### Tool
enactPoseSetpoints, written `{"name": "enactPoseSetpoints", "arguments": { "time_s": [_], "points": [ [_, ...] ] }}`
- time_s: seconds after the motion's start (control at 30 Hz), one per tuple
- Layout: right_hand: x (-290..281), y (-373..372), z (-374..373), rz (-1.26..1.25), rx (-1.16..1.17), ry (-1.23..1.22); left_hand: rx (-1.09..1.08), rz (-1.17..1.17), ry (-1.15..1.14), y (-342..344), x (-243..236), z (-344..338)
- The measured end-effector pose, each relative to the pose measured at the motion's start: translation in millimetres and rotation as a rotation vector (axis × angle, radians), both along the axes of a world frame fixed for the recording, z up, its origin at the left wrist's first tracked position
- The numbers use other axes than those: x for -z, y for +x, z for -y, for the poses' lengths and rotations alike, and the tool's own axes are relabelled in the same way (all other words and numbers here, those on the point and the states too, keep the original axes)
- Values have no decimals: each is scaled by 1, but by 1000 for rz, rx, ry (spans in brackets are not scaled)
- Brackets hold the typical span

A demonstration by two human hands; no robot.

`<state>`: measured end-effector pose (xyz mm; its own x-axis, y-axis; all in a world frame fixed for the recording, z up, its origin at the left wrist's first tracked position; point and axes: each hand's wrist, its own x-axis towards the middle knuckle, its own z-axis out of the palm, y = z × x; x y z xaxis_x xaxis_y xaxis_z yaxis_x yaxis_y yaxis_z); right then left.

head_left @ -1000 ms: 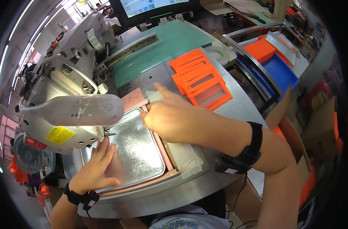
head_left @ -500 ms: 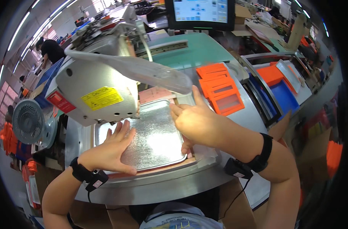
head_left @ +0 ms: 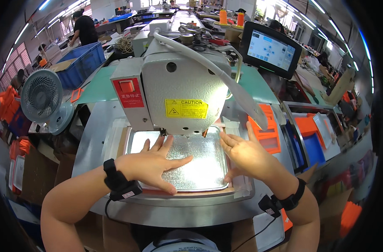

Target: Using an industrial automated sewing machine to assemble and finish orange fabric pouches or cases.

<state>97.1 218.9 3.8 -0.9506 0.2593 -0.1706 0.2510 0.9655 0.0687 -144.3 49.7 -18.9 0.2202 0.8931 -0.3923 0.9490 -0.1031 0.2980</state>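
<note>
- nearest you, your left hand (head_left: 147, 166) lies on the silver plate (head_left: 204, 171), fingers fanned wider than a moment ago: the index finger now stretches toward the plate's middle, the thumb sits down by the front rim. it grips nothing — it seems only to press.
- your right hand (head_left: 249, 153) has come down along the plate's right edge; its thumb now shows near the front corner, with the index finger raised. the fingers are open and hold nothing; whether they push, you cannot tell from here.
- the plate lies flat inside pinkish border strips (head_left: 216, 193), so it looks steadied from above and from the side.
- just beyond, the machine head (head_left: 185, 84) stands over the plate's far part — your left fingertips are close below it.
- to the right, orange frames (head_left: 270, 143) lie apart, untouched.
- farther off, your view has swung squarely onto the machine head, so the blue crate (head_left: 88, 61) shows more fully at left, the monitor (head_left: 270, 48) at right.
</note>
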Motion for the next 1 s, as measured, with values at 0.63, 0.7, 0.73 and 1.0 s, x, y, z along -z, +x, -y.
{"name": "enactPoseSetpoints", "arguments": {
  "time_s": [0.63,0.7,0.73,1.0],
  "points": [
    [9,1,-5,-94,-72,-35,3,16,-45,-5,-3,4],
    [10,1,-7,-93,-75,-30,1,30,-44,-5,-4,3],
    [11,1,-7,-99,-80,-23,-1,25,-49,-5,-3,3],
    [11,2,-7,-130,-130,45,43,23,78,-9,6,8]
  ]
}}
